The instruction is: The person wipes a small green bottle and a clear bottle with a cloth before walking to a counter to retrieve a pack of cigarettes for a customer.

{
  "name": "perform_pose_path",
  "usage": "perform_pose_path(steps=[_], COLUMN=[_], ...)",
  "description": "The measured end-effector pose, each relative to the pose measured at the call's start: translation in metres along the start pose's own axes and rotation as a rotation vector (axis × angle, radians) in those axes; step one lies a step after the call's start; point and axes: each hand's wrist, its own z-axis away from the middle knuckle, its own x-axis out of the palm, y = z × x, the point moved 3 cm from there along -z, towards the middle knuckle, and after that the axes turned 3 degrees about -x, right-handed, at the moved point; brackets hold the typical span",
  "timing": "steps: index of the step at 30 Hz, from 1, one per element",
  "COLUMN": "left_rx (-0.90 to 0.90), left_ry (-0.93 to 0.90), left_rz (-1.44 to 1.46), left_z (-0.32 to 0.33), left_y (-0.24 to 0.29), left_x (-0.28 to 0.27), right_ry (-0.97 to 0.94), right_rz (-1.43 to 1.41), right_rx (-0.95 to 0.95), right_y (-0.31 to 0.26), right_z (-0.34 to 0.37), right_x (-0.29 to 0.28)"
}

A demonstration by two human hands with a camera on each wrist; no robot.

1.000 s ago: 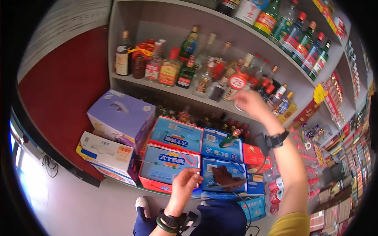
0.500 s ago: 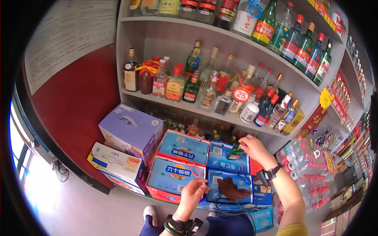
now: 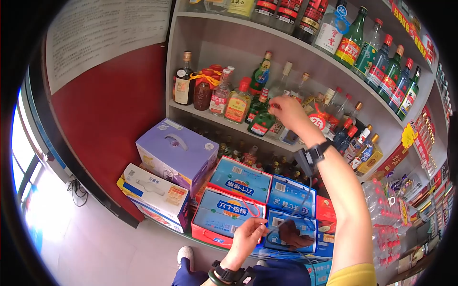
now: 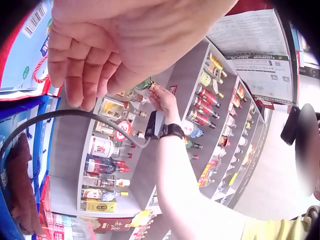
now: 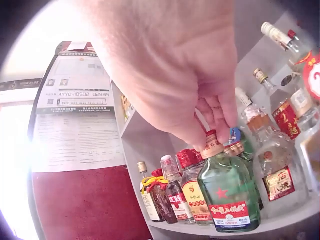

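Observation:
My right hand point(image 3: 288, 112) pinches the capped neck of a small green bottle point(image 3: 262, 123) at the front edge of the middle shelf. In the right wrist view the fingers of my right hand point(image 5: 175, 75) close round the cap, and the green bottle point(image 5: 229, 192) stands nearly upright, in front of another green bottle and beside a clear bottle point(image 5: 280, 172). My left hand point(image 3: 246, 242), loosely bent and holding nothing, hovers over the front edge of the blue cartons; its palm and relaxed fingers fill the top of the left wrist view point(image 4: 115, 45).
Bottles line the upper shelf point(image 3: 286, 37). Below are a purple box point(image 3: 177, 150), a white box point(image 3: 155, 190) and blue cartons point(image 3: 241, 177), with a brown cloth point(image 3: 293, 234) and a cable on one. Plastic-wrapped bottles point(image 3: 381, 205) stand at the right.
My right hand has lifted the small green bottle from above the blue cartons up and left to the middle shelf. The left hand stays low, still empty. The head view has shifted.

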Motion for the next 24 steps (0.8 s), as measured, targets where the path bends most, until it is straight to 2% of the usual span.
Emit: perform_pose_path(steps=[5,7,19,24], left_rx=[-0.020,0.031,0.027,0.041], left_ry=[-0.011,-0.009,0.004,0.003], left_rz=[0.032,0.015,0.005,-0.023], left_z=[0.002,0.001,0.003,0.002], left_y=[0.001,0.000,-0.002,-0.001], left_x=[-0.002,-0.004,-0.006,-0.005], right_ry=[-0.011,-0.030,-0.056,-0.039], right_rz=[0.038,0.091,0.112,0.104], right_rx=[0.026,0.047,0.150,0.139], right_y=[0.004,0.004,0.009,0.009], right_z=[-0.030,-0.035,-0.047,-0.049], right_x=[0.023,0.026,0.038,0.036])
